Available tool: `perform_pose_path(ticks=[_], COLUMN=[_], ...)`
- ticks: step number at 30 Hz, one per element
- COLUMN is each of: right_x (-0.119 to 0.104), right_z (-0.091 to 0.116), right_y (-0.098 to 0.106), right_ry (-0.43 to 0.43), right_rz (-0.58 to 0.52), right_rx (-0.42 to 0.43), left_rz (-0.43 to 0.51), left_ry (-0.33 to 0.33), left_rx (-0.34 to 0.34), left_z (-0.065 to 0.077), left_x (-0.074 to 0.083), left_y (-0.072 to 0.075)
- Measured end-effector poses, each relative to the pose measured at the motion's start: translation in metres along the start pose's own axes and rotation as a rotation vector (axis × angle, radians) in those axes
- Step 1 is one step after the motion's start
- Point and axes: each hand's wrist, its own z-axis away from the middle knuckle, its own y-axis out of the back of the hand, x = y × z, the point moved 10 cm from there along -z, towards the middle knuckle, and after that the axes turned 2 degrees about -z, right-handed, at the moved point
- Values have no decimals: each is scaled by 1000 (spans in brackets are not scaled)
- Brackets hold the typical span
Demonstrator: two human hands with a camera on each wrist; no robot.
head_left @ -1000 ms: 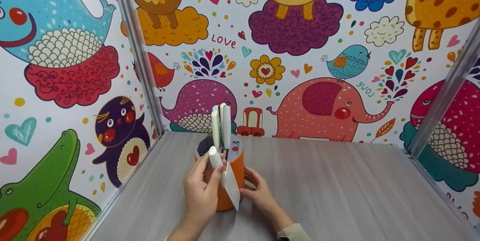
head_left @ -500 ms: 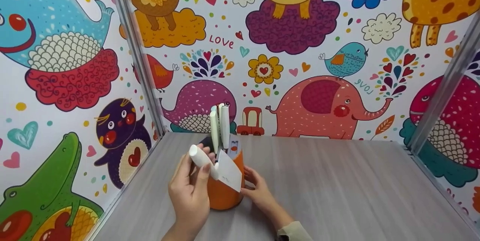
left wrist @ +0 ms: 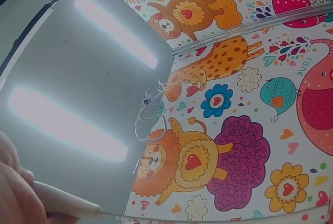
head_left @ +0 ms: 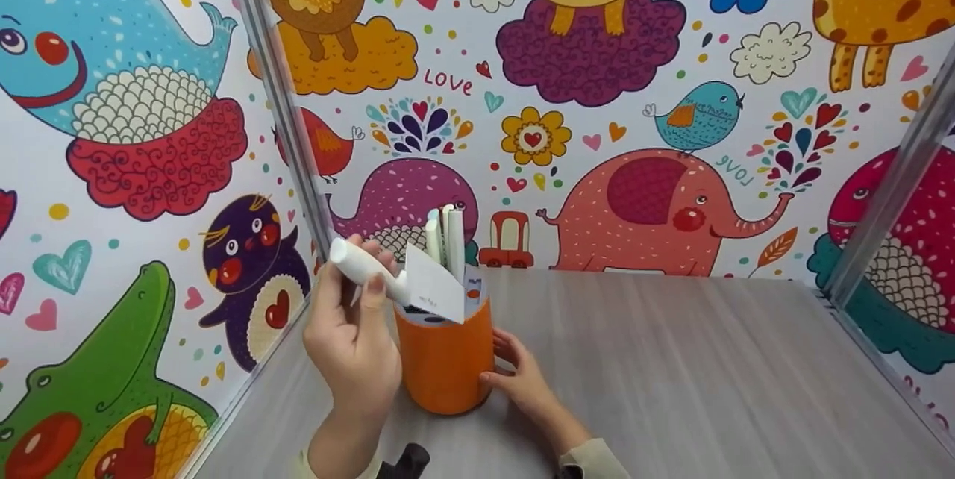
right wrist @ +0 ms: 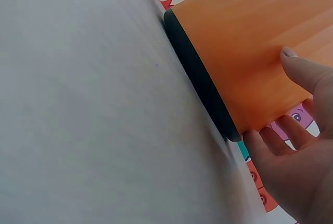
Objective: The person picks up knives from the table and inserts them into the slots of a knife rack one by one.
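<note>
My left hand [head_left: 354, 359] grips the white handle of a cleaver [head_left: 435, 286] in the head view. Its broad white blade points right and overlaps the top of an orange knife block [head_left: 444, 363]. In the left wrist view the cleaver's handle [left wrist: 67, 198] and thin blade edge run along the bottom. My right hand [head_left: 526, 382] holds the block's right side near its base. The right wrist view shows the thumb on the orange wall [right wrist: 244, 52] and the fingers curving round the other side. Several white handles [head_left: 455, 244] stand upright in the block.
The block stands on a grey wood-grain table [head_left: 671, 359]. Behind it rises a wall [head_left: 582, 91] printed with cartoon animals, with a similar panel [head_left: 134, 263] at the left. A black piece [head_left: 406, 462] sits at my left wrist.
My left hand has lifted the cleaver up and to the left from in front of the block, turning its blade from pointing down to pointing right. The right hand stays on the block.
</note>
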Motion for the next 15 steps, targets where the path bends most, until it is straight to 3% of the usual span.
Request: perform_pose_path(ticks=[3, 7, 15], right_x=[-1, -1, 2], right_z=[0, 0, 0], right_y=[0, 2, 0], right_ry=[-3, -16, -1], right_rz=[3, 5, -24], right_rx=[-6, 3, 0], left_rz=[-22, -99, -213], left_ry=[-41, -54, 53], left_rx=[-9, -87, -222], left_z=[-7, -18, -44], left_x=[4, 3, -18], left_y=[-5, -21, -48])
